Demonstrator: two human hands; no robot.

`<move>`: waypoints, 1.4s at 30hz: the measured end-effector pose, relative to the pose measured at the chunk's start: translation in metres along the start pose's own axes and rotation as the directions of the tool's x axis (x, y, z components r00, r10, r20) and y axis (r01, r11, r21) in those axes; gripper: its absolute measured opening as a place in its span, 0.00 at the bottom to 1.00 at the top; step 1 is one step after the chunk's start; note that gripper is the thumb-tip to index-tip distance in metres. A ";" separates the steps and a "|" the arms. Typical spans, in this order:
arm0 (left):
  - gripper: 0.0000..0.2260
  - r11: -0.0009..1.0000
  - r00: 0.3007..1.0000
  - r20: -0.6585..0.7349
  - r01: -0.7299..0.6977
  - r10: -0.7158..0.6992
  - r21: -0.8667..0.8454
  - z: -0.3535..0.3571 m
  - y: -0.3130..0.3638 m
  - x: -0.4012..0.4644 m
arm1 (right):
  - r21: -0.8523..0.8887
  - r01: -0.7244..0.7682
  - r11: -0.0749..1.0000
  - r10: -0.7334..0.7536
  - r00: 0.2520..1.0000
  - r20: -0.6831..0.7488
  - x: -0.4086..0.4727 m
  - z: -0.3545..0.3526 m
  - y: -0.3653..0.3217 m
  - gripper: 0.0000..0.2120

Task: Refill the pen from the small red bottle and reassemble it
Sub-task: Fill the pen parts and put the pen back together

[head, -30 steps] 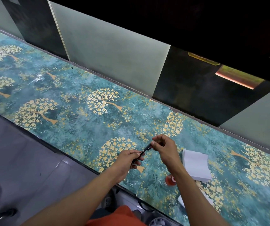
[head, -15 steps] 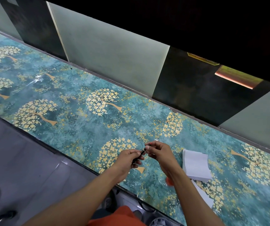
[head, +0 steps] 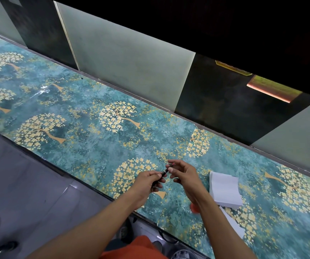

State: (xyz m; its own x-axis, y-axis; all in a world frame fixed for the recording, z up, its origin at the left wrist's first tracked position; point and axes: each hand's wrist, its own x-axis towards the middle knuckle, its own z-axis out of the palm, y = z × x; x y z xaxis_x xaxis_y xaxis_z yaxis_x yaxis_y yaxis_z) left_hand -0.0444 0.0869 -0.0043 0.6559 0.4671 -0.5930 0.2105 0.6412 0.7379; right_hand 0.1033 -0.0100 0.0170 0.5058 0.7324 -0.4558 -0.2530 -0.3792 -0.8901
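My left hand (head: 148,182) grips the dark pen barrel (head: 164,172) above the teal counter's front part, with the barrel's end poking out towards the right. My right hand (head: 183,173) pinches a small part of the pen (head: 171,164) with a reddish tip between thumb and fingers, just above the barrel's end; whether the two pieces touch I cannot tell. The small red bottle (head: 194,208) stands on the counter under my right forearm, mostly hidden by it.
A stack of white paper napkins (head: 225,189) lies right of my right hand, with another white sheet (head: 233,224) nearer the front edge. The counter (head: 86,131) has a teal and gold tree pattern. A panelled wall runs along its back; grey floor lies to the left.
Both hands have drifted slightly towards the counter's front edge. My right hand's fingers have loosened and spread around the small pen part. The left hand's grip on the barrel is unchanged.
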 end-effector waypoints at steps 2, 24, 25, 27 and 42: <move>0.10 1.000 1.000 -0.001 0.001 -0.001 0.002 0.001 0.000 0.000 | 0.004 0.006 1.000 -0.006 1.000 0.004 0.001 -0.001 0.000 0.11; 0.08 0.999 1.000 0.006 -0.012 0.012 0.033 0.005 0.000 -0.002 | -0.046 0.042 0.998 -0.047 0.993 -0.108 0.003 -0.001 0.004 0.05; 0.08 0.999 1.000 0.003 -0.011 0.011 0.034 0.006 0.001 -0.001 | -0.040 0.044 0.998 -0.048 0.994 -0.103 0.003 -0.002 0.003 0.06; 0.08 1.000 1.000 -0.005 -0.006 0.006 0.026 0.006 0.003 0.000 | -0.022 0.057 0.998 -0.059 0.996 -0.067 0.003 -0.003 0.003 0.11; 0.06 0.998 0.999 0.006 -0.034 0.033 0.055 0.007 0.005 -0.001 | -0.008 0.080 0.997 -0.080 0.996 -0.024 0.004 -0.006 0.004 0.13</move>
State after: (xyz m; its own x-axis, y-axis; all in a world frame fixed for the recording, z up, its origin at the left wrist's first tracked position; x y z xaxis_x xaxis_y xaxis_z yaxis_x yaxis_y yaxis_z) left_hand -0.0392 0.0853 0.0024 0.6669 0.4845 -0.5662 0.2281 0.5906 0.7741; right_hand 0.1092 -0.0118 0.0119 0.5438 0.7470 -0.3824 -0.2051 -0.3236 -0.9237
